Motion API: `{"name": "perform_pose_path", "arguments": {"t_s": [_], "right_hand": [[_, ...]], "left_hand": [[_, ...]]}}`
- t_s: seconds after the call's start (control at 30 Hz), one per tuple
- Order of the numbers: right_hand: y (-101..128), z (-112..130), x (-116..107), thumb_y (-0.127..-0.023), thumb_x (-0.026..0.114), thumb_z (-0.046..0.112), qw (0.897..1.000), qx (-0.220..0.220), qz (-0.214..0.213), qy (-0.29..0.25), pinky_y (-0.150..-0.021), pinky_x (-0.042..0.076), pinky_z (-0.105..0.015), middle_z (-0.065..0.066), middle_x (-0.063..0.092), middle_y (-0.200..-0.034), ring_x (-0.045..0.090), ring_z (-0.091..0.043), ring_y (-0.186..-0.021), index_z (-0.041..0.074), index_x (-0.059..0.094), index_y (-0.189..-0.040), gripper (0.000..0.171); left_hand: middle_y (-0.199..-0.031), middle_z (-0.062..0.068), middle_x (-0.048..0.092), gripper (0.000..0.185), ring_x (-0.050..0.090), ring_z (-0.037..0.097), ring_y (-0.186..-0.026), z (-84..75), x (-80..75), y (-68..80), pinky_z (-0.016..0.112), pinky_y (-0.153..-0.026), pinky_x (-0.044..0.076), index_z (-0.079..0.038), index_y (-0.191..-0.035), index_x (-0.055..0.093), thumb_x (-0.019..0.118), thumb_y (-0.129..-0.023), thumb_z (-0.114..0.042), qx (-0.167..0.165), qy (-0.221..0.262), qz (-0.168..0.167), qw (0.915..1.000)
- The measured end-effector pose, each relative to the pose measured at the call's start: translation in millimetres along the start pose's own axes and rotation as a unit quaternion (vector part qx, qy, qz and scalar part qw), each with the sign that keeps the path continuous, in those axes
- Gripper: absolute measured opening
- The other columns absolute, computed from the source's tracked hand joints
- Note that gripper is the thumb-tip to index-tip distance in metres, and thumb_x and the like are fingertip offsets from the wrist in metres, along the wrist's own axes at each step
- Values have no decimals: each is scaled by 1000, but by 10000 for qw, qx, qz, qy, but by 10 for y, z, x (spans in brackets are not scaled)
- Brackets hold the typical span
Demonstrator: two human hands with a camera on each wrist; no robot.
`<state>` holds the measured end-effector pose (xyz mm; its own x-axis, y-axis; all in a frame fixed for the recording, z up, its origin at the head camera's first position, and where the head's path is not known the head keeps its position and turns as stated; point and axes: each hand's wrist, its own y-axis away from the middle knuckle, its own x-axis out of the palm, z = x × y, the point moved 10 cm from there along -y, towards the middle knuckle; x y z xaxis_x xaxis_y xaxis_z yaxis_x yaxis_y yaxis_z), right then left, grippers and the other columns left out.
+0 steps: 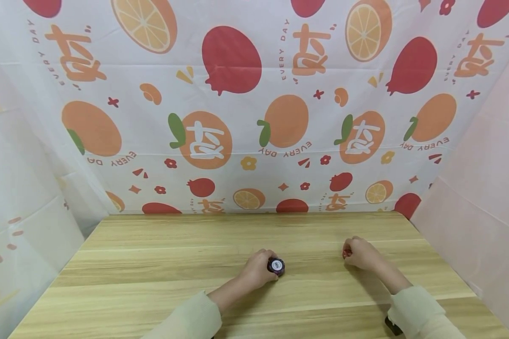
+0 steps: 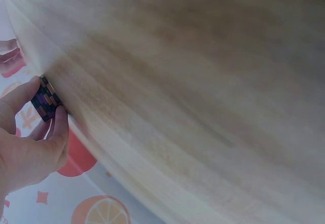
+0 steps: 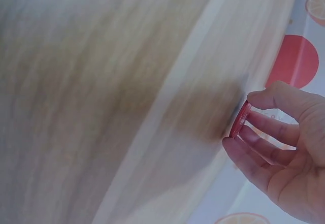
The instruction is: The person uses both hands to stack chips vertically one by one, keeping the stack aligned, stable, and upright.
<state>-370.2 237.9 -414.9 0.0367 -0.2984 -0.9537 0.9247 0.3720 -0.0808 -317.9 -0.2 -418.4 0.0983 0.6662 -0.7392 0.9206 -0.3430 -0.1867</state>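
Observation:
Near the middle of the table, my left hand [image 1: 258, 270] grips a short stack of dark poker chips [image 1: 276, 266] between thumb and fingers. The top chip has a white centre with a number on it. In the left wrist view the stack [image 2: 46, 99] shows purple and orange marks along its side and stands at the table surface. Farther right, my right hand [image 1: 362, 254] pinches a red poker chip [image 1: 347, 254]. In the right wrist view that red chip [image 3: 240, 119] is tilted on edge between thumb and fingertips, close above the table; whether it touches is unclear.
The wooden table [image 1: 174, 263] reaches back to a hanging cloth [image 1: 246, 174] printed with fruit. More pale cloth [image 1: 471, 202] closes off the right side, and another [image 1: 25, 197] the left. A small dark object [image 1: 392, 326] shows beside the right sleeve.

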Motion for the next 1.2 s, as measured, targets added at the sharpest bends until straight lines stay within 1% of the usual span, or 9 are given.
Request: {"name": "perform_pose_path", "arguments": {"t_s": [0.13, 0.43, 0.67, 0.93, 1.2], "right_hand": [[-4, 83, -13, -63, 68, 1, 9998, -186, -51, -59, -57, 39, -31, -3, 45, -72, 42, -15, -64, 6, 59, -75, 16], [-38, 315, 9, -65, 68, 0, 9989, -461, 3, -84, -59, 42, -29, -1, 46, -75, 43, -13, -67, 6, 59, -79, 17], [-37, 578, 2, -66, 68, 1, 9968, -793, 1, -84, -58, 41, -26, 0, 46, -74, 43, -11, -65, 6, 59, -78, 15], [-18, 877, 26, -67, 69, 2, 9943, -1043, 210, -33, -58, 41, -25, 0, 47, -77, 43, -11, -67, 5, 60, -81, 18], [-24, 1174, 72, -67, 69, 3, 9894, -1451, 92, 1, -58, 42, -23, 1, 48, -79, 45, -10, -68, 5, 61, -83, 18]], "left_hand": [[-89, 8, 57, 39, 57, 26, -87, 4, 7, 3, 38, -78, 47, 1, -96, 61, 82, -63, -2, -26, -17, 11, 10000], [-89, 9, 57, 39, 56, 26, -87, -1, 1, 7, 38, -78, 47, 1, -96, 61, 82, -63, -2, -7, -28, 15, 10000], [-88, 8, 56, 39, 56, 26, -86, -8, -4, 0, 38, -78, 47, 1, -96, 61, 82, -63, -2, 2, -46, 0, 10000], [-89, 9, 56, 38, 56, 26, -87, -16, -8, 11, 39, -78, 47, 1, -97, 61, 81, -65, -2, -104, 32, 56, 9999], [-90, 10, 56, 39, 57, 28, -88, 9, -4, 14, 40, -79, 47, 3, -98, 60, 81, -65, -2, -248, 127, 109, 9996]]}}
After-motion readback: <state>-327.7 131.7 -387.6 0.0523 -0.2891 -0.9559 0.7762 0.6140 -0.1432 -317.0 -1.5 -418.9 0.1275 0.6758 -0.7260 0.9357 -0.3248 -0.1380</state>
